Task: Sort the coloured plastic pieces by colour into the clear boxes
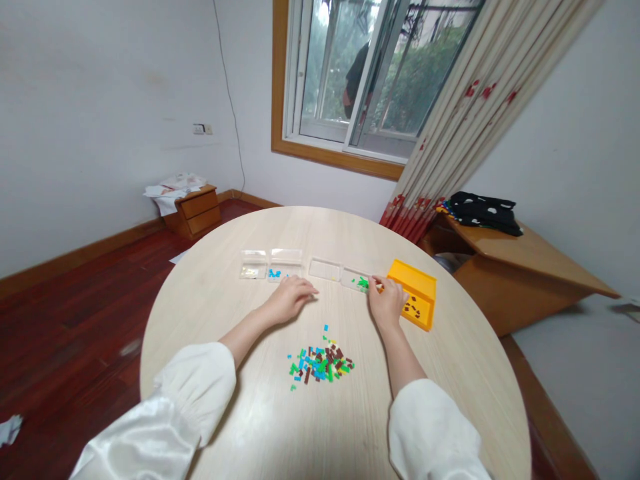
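A pile of small building bricks [323, 363] in blue, green, brown and yellow lies in the middle of the table. My left hand [293, 299] is beside the clear box with blue bricks [274, 274], its fingers loosely stretched and slightly apart, and I see nothing in them. Farther right, my right hand [387, 300] has its fingers bent together at the edge of the clear box with green bricks [350, 279]. What they hold, if anything, is hidden. Partly behind that hand is an open yellow box [425, 287] with several brown bricks inside.
Another clear box [253, 255] stands at the far left of the row, and a clear tray [325, 261] sits in its middle. The round table [215, 267] has a curved edge. Beyond it are a small drawer cabinet [200, 210], a curtain [480, 100] and a wooden desk [540, 267].
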Tool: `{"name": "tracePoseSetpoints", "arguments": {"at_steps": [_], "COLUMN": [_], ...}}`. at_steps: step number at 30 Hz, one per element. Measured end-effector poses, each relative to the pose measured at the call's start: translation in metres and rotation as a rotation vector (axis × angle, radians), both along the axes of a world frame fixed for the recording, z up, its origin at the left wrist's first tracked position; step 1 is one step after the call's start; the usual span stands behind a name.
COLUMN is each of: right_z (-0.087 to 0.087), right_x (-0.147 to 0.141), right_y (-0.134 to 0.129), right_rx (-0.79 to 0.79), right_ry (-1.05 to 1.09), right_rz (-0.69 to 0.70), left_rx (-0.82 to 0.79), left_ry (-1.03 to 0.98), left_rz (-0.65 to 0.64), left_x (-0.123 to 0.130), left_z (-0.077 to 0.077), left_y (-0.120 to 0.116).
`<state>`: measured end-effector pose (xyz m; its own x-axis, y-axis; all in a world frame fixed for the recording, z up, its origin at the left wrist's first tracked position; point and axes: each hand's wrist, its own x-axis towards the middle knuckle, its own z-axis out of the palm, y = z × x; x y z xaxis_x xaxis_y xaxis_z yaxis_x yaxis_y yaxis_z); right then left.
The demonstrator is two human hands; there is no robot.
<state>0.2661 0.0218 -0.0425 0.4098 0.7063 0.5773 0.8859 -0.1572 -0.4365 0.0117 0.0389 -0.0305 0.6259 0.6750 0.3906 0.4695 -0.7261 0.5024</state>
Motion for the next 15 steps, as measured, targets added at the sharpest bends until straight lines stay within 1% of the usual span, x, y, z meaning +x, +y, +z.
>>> {"name": "tracePoseSetpoints", "arguments": {"at_steps": [1,3,4,6,10,15], "right_z": [-0.001,-0.001,-0.002,-0.003,-0.003,-0.002], "right_x": [0.0,0.001,0.001,0.002,0.002,0.001], "right_y": [0.0,0.001,0.001,0.002,0.002,0.002], "right_rx": [0.002,-0.001,-0.004,-0.007,-0.007,0.004], "right_ry": [0.0,-0.001,-0.002,-0.001,0.008,0.016], "right_rz": [0.004,0.013,0.015,0.016,0.022,0.022], "left_rx": [-0.008,-0.023,-0.029,-0.036,-0.03,0.005], "left_ry": [0.041,0.092,0.115,0.15,0.171,0.144], "left_rz": [-0.098,-0.245,-0.299,-0.352,-0.326,-0.242], "left_x": [0.005,0.015,0.018,0.023,0.025,0.02], "left_z": [0.003,0.007,0.008,0.01,0.007,0.001], "left_y": [-0.007,-0.02,-0.025,-0.031,-0.032,-0.025]}}
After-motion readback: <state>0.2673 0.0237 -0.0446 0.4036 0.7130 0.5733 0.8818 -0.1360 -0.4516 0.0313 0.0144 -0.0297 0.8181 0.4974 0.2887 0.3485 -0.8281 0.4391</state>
